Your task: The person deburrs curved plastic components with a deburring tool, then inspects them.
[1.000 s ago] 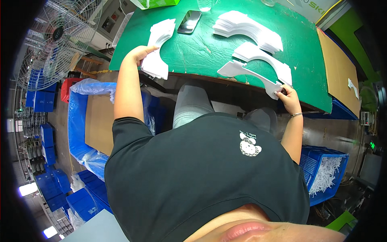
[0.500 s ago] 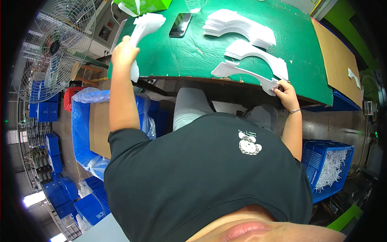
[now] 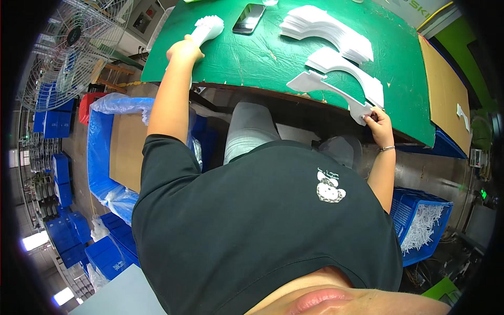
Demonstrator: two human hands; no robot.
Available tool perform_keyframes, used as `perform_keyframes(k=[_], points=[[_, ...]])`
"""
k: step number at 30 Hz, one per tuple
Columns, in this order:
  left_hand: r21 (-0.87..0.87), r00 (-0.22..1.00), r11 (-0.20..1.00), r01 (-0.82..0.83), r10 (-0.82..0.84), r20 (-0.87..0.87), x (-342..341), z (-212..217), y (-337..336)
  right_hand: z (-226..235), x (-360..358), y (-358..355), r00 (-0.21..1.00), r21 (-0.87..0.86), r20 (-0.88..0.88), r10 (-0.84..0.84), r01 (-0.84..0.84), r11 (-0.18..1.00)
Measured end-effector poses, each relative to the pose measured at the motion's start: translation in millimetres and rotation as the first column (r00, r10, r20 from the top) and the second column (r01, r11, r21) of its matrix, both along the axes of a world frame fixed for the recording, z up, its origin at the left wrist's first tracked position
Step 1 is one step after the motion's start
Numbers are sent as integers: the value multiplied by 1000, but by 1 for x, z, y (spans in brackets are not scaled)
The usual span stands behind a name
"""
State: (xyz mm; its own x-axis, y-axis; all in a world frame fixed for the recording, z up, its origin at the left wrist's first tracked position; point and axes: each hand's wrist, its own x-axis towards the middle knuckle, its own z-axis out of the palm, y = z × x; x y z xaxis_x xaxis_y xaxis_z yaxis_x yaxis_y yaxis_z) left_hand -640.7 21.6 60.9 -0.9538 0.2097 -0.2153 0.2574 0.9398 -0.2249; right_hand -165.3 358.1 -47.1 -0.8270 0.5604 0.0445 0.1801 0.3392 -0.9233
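My left hand (image 3: 184,50) grips a stack of white curved cut pieces (image 3: 207,27), held on edge at the left end of the green table (image 3: 262,58). My right hand (image 3: 379,122) pinches the near end of a single white curved piece (image 3: 325,88) that lies at the table's front edge. Two fanned piles of the same white pieces lie beyond it, one near (image 3: 346,71) and one farther back (image 3: 325,29). A black phone (image 3: 248,18) lies flat between the left stack and the far pile.
A blue bin lined with plastic and holding cardboard (image 3: 123,147) stands at my left. A blue crate of white scraps (image 3: 422,223) sits at my right. A large fan (image 3: 63,42) stands far left. A cardboard sheet (image 3: 446,94) lies at the table's right end.
My left hand has gathered the white pieces from flat on the table into an upright stack and carried them farther left and back. My right hand stays on the single piece.
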Motion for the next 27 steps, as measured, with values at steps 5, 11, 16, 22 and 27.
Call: perform_keyframes(k=[5,11,16,22,27], points=[[35,999,999,-33,32,42,-44,-14,-17,1,-2,-2,1000,-72,-26,-3,1,997],[72,994,995,-63,55,99,-42,-8,-17,6,-2,-5,999,-105,-20,-29,27,994],[178,998,983,-55,55,9,-28,-2,-6,4,-3,-2,999,-78,-7,-32,32,996],[287,995,958,-1,29,-95,-38,-15,7,2,-4,-3,999,-94,-20,-39,37,995],[274,977,953,130,-76,-201,-37,-15,21,1,-2,-2,999,-135,-12,-45,43,990]])
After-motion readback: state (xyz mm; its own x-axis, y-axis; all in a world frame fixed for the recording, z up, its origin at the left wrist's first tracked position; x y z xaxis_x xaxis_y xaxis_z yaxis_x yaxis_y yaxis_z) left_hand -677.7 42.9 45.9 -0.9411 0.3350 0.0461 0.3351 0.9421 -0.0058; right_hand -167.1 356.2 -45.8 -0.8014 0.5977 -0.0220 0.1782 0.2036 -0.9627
